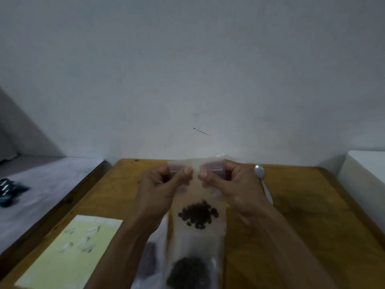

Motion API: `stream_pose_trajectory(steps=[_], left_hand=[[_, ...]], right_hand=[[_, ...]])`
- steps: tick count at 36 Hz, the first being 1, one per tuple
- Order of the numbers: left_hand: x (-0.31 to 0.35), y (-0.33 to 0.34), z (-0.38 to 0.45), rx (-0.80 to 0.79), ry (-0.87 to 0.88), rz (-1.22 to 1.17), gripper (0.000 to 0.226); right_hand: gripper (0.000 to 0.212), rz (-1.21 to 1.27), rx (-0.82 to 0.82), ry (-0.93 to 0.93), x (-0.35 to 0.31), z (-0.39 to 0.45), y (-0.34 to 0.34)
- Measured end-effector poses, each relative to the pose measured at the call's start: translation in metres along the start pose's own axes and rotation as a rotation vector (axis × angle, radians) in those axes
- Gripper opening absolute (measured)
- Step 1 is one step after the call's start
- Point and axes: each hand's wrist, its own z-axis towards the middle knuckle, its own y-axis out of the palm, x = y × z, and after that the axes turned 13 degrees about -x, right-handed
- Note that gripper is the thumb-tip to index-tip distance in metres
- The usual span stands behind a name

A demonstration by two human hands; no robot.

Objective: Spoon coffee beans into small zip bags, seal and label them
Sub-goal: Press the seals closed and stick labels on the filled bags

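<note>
I hold a clear zip bag upright over the wooden table, with a cluster of dark coffee beans inside it. My left hand pinches the bag's top strip on the left. My right hand pinches the same strip on the right, thumbs nearly meeting. A metal spoon lies on the table just right of my right hand. Beneath my forearms lie other clear bags with beans, partly hidden.
A pale yellow sheet with several white labels lies at the table's front left. A grey surface to the left carries a dark object. A white box stands at the right. The wall rises right behind the table.
</note>
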Motion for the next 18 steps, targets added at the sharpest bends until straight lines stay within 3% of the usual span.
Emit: stream_pose_trajectory(steps=[6,11,18], left_hand=[[0.010,-0.022,-0.026,0.109,0.029,0.021,0.029],[0.019,-0.048,-0.050,0.250,0.062,0.056,0.025],[0.023,-0.111,-0.088,0.372,0.048,0.007,0.033]], right_hand=[[0.001,-0.007,-0.057,-0.031,-0.004,0.009,0.036],[0.004,0.047,-0.108,-0.035,0.003,0.018,0.076],[0.030,0.118,-0.220,0.066,0.008,0.039,0.130]])
